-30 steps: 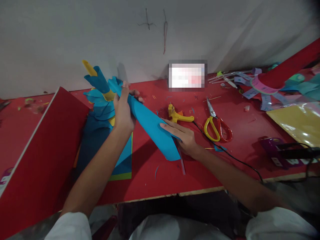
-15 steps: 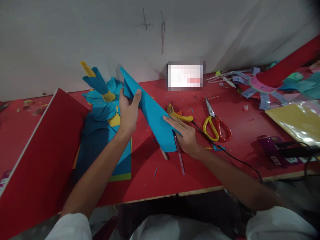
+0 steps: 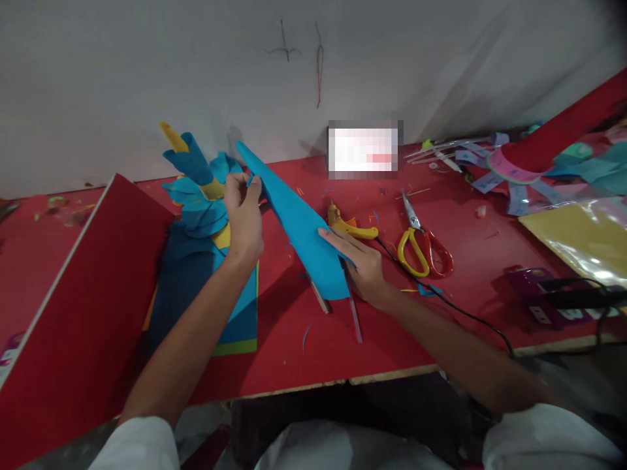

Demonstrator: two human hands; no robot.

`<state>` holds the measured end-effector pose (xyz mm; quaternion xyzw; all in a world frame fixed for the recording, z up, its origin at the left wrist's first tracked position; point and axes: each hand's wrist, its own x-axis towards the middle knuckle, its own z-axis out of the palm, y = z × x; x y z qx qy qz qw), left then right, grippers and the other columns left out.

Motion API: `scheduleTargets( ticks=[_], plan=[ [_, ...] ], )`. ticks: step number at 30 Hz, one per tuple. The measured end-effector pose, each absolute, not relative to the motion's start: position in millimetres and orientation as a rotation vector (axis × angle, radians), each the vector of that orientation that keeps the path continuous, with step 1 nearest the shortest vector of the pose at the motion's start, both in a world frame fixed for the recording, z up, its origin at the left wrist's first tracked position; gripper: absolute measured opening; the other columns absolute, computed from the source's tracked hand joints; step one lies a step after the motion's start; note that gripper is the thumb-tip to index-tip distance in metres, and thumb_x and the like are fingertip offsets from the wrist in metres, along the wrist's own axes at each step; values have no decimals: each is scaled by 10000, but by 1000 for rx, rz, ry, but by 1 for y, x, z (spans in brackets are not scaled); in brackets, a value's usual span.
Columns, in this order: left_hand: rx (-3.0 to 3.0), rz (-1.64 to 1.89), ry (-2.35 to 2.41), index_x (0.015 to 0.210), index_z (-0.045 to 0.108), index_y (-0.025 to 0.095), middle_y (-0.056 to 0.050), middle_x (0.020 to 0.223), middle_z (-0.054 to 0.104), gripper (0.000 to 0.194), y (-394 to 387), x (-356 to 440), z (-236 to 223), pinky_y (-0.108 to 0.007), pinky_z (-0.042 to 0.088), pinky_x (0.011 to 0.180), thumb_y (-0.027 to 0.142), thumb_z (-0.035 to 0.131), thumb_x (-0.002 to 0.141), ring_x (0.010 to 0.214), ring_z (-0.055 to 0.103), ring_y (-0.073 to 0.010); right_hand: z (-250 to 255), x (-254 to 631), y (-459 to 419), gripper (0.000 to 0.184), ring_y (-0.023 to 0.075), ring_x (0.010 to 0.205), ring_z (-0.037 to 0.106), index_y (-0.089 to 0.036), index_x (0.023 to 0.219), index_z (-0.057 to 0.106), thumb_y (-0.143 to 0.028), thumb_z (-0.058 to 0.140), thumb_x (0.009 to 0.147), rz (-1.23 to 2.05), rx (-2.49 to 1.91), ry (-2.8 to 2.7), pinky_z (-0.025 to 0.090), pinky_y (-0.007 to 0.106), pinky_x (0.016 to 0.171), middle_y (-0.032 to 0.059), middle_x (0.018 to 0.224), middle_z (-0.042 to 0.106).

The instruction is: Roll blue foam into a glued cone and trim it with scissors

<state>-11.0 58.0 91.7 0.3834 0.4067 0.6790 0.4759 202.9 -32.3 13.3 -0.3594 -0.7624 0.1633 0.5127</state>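
Observation:
A blue paper sheet, rolled into a long cone, slants above the red table with its narrow tip pointing up and left. My left hand pinches the paper's edge near that tip, fingers closed. Around the wider lower end is my right hand, its thumb inside or beneath and its fingers lying along the outside. Beyond the right hand lie a yellow glue gun and scissors with one yellow and one red handle. Under the cone's wide end are a glue stick and a thin brownish stick.
Blue and yellow paper flowers stand at the left on blue sheets, beside a tilted red board. A blurred bright rectangle leans at the wall. A red cone and a yellow packet are at right.
My left hand has shifted slightly left and down, its fingers curling over the paper's edge. The cone has become narrower at its tip end. My right hand has barely moved.

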Motion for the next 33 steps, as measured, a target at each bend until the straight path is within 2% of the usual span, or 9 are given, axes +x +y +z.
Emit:
scheduleTargets(
  ticks=[5, 9, 13, 19, 21, 25, 28, 30, 33],
  plan=[
    [993, 1690, 986, 769, 536, 239, 40, 787, 558, 288, 59, -12, 91, -196, 498, 620, 199, 772, 929, 687, 548, -105, 13, 203, -33, 610, 222, 1419, 627, -417, 1580, 521, -83, 421, 1080, 395, -892, -1837, 544, 383, 1214, -83, 1589, 571],
    [1027, 1729, 977, 774, 535, 224, 44, 865, 600, 309, 60, -12, 89, -175, 476, 624, 189, 815, 900, 712, 546, -83, 14, 203, -32, 608, 215, 1420, 624, -422, 1602, 478, -97, 435, 1089, 362, -840, -1856, 550, 380, 1209, -80, 1587, 571],
    [960, 1712, 1044, 789, 542, 236, 41, 803, 570, 311, 60, -11, 90, -172, 475, 635, 211, 837, 889, 714, 565, -99, 13, 203, -32, 608, 214, 1423, 622, -427, 1605, 471, -101, 422, 1093, 354, -851, -1866, 553, 379, 1207, -86, 1597, 556],
    [924, 1720, 961, 751, 559, 223, 16, 844, 576, 312, 63, -12, 89, -190, 485, 626, 327, 751, 974, 755, 586, -106, 13, 203, -31, 648, 211, 1434, 611, -412, 1611, 471, -61, 408, 1069, 362, -844, -1864, 531, 390, 1229, -86, 1592, 562],
    [925, 1701, 922, 765, 579, 228, 11, 845, 594, 282, 66, -15, 87, -192, 496, 624, 315, 735, 984, 752, 588, -106, 13, 204, -31, 655, 214, 1436, 609, -407, 1610, 476, -55, 402, 1063, 368, -851, -1867, 530, 394, 1229, -86, 1582, 575],
    [772, 1695, 971, 841, 600, 267, 38, 742, 602, 223, 74, -21, 82, -190, 496, 618, 262, 807, 924, 681, 604, -106, 13, 203, -30, 650, 205, 1439, 604, -417, 1605, 486, -61, 408, 1067, 406, -814, -1866, 524, 378, 1231, -89, 1570, 590],
    [665, 1660, 871, 903, 621, 256, 48, 761, 636, 233, 79, -22, 80, -211, 512, 640, 318, 846, 896, 672, 636, -102, 12, 203, -30, 609, 204, 1432, 612, -409, 1591, 515, -95, 411, 1079, 453, -792, -1847, 533, 379, 1220, -78, 1551, 617],
    [642, 1598, 806, 923, 630, 237, 33, 792, 663, 229, 80, -22, 83, -234, 542, 669, 384, 805, 935, 704, 668, -118, 12, 203, -30, 567, 210, 1411, 633, -394, 1572, 548, -130, 415, 1088, 506, -794, -1831, 549, 393, 1203, -64, 1534, 638],
    [640, 1532, 769, 920, 645, 225, 3, 806, 664, 317, 75, -19, 92, -268, 586, 692, 513, 617, 1050, 763, 706, -150, 13, 204, -30, 489, 221, 1361, 677, -375, 1533, 605, -204, 452, 1101, 600, -815, -1790, 578, 390, 1167, -41, 1501, 669]
  ],
)
